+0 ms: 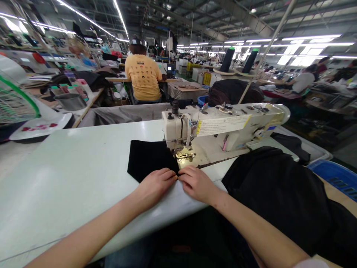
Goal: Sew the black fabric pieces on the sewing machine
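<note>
Along the near side of the long white table (pixel 69 178), a flat black fabric panel (pixel 149 158), its right corner just beside the steel presser foot (pixel 182 155) of a cream sewing machine (pixel 220 126); left grip (pixel 154 187) and right grip (pixel 197 183) nearly touching at its near edge, curled low, clamped or merely pressing impossible to tell.

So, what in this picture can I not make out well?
In the head view:
Near edge of the black fabric panel: hidden by the left hand and right hand.
Sewing machine's needle: too small.
Writing on the paper label: too small.
Blue plastic crate: cut off by the right edge.
</note>
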A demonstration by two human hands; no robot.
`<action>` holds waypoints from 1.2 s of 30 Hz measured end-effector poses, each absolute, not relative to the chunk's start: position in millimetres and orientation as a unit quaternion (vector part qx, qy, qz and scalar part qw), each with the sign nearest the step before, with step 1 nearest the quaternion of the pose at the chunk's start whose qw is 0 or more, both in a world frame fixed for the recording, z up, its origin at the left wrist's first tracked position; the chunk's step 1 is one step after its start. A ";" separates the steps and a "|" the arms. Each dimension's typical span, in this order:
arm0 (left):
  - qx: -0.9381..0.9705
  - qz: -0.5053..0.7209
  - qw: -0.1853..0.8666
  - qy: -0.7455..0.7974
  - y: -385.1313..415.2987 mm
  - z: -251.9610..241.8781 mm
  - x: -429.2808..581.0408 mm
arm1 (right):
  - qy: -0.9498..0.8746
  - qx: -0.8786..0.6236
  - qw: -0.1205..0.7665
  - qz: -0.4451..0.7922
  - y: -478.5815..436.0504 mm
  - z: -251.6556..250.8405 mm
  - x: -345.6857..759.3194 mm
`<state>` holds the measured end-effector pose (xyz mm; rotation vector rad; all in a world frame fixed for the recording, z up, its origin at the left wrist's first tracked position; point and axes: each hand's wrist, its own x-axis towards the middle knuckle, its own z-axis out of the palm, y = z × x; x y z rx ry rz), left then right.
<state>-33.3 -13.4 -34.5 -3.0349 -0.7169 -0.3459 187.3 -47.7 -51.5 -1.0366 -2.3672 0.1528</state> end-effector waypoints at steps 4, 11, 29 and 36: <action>-0.964 -0.130 -0.006 -0.234 12.7 -33.8 -35.0 | -0.868 -0.424 0.258 0.031 -26.0 -48.0 183.1; -0.957 -0.145 -0.022 -0.250 54.1 -31.0 -36.1 | -0.845 -0.479 0.238 0.015 3.0 -45.0 173.0; -0.905 -0.144 0.014 -0.400 92.2 -37.6 -85.7 | -0.604 -0.795 0.044 0.030 -172.2 -20.5 377.1; -0.928 -0.156 0.065 -0.332 42.5 -25.5 -85.7 | -0.623 -0.762 0.124 0.125 -177.0 -43.7 379.0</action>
